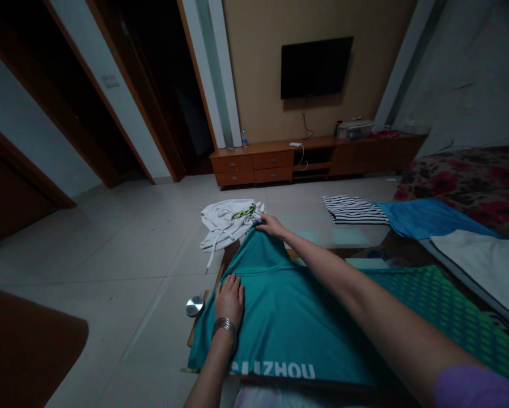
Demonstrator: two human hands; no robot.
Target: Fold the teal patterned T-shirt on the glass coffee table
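Observation:
A teal shirt (297, 317) with white lettering at its near edge lies spread over a low table; a lighter green dotted part stretches to the right. My right hand (272, 226) pinches the shirt's far left corner and lifts it, so the cloth rises in a peak. Flat on the cloth near its left side rests my left hand (229, 300), fingers extended and a silver bangle on the wrist. Just past my right hand is a crumpled white hooded garment (227, 218) with a drawstring hanging down and a bright green detail.
A round silver object (195, 306) sits at the table's left edge. To the right lie striped cloth (354, 210), blue cloth (433, 216) and white cloth (484, 263), near a floral sofa (462, 175). A brown rounded seat (29, 345) stands lower left; a TV cabinet (254, 164) stands behind.

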